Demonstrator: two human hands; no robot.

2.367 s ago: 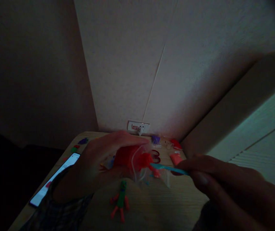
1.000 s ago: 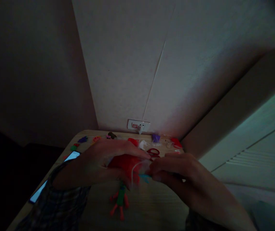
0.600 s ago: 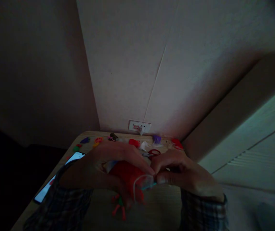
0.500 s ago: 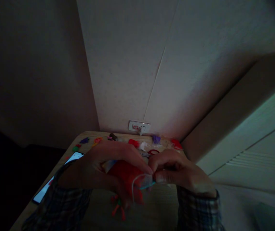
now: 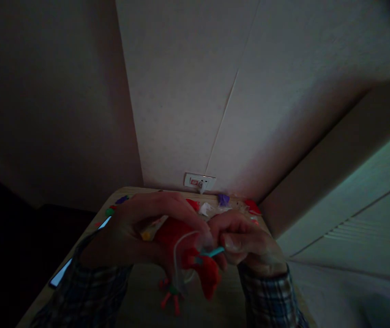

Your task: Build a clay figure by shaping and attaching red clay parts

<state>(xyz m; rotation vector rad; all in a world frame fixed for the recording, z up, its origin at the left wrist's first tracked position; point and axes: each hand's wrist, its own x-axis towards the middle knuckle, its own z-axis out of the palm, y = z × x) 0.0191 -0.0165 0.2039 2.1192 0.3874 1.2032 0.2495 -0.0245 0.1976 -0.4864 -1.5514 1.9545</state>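
Note:
My left hand (image 5: 154, 223) is closed round a clear plastic bag of red modelling clay (image 5: 171, 239), its mouth turned to the right. A lump of red clay (image 5: 208, 278) sticks out of the bag's mouth and hangs down over the table. In my right hand (image 5: 246, 239) is a thin light-blue modelling tool (image 5: 213, 252), pinched between thumb and fingers, its tip at the red clay. The fingers of both hands meet near the bag's mouth. Below the bag, a small clay figure (image 5: 171, 296) with orange limbs lies partly hidden.
A phone (image 5: 60, 273) with a lit screen lies at the left, partly under my left sleeve. Along the back of the wooden table (image 5: 140, 189) are a purple packet (image 5: 223, 200), a white crumpled piece (image 5: 205, 209) and a red packet (image 5: 252, 207). A wall socket with a plug (image 5: 200, 182) is behind.
My right hand has come left to the bag with the tool. A lump of red clay has come out of the bag's mouth and now hangs down. The scissors are now hidden.

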